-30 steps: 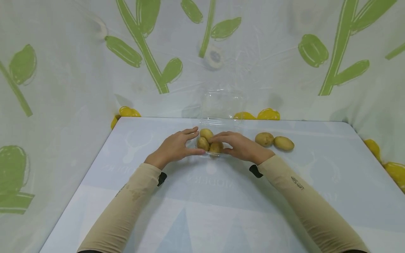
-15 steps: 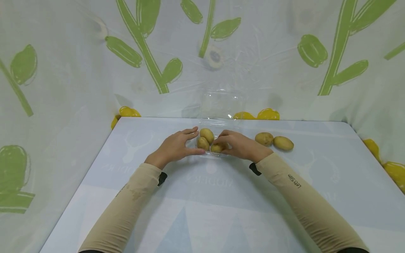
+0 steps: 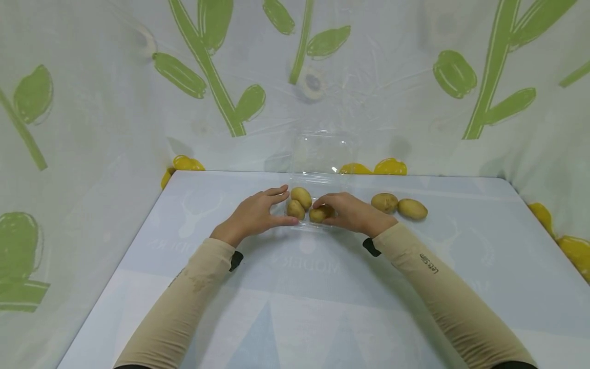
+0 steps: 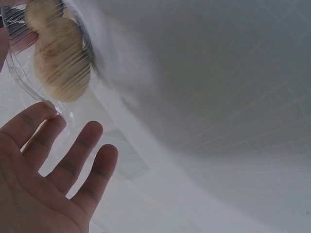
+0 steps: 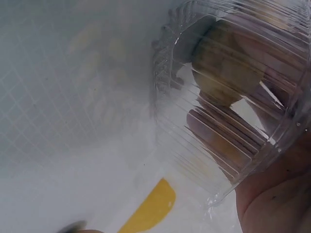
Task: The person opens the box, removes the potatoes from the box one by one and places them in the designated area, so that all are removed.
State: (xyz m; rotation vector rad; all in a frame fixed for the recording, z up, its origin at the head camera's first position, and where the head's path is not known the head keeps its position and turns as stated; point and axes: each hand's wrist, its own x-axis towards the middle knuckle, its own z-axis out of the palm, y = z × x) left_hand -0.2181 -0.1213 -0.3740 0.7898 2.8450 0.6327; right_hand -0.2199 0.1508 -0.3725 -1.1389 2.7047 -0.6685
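Our right hand (image 3: pixel 352 211) curled its fingers and thumb round one potato (image 3: pixel 319 213) inside the clear plastic clamshell container (image 3: pixel 318 177), which sat at the far middle of the table (image 3: pixel 295 287). Our left hand (image 3: pixel 252 213) lay spread, fingers straight, thumb and fingertips against the container's left wall; the left wrist view confirmed relaxed, parted fingers (image 4: pixel 73 160) beside the ribbed plastic. Both forearms, in beige sleeves (image 3: pixel 184 302), reached forward and converged on the container, palms turned inward toward each other. Two more potatoes (image 3: pixel 298 202) rested in the tray just left of the held one. We judged each potato firm, fairly dense and rough-skinned, unlikely to slip; a grasp across its short middle would suit. We judged the container thin, light and flexible, liable to slide or buckle under pressure, so its ribbed side walls were the better place to steady it. Its lid (image 3: pixel 324 151) stood raised behind the tray. Two loose potatoes (image 3: pixel 399 206) lay touching on the table to the right, near the container but apart from it. A leaf-printed curtain (image 3: pixel 92 102) enclosed the table.
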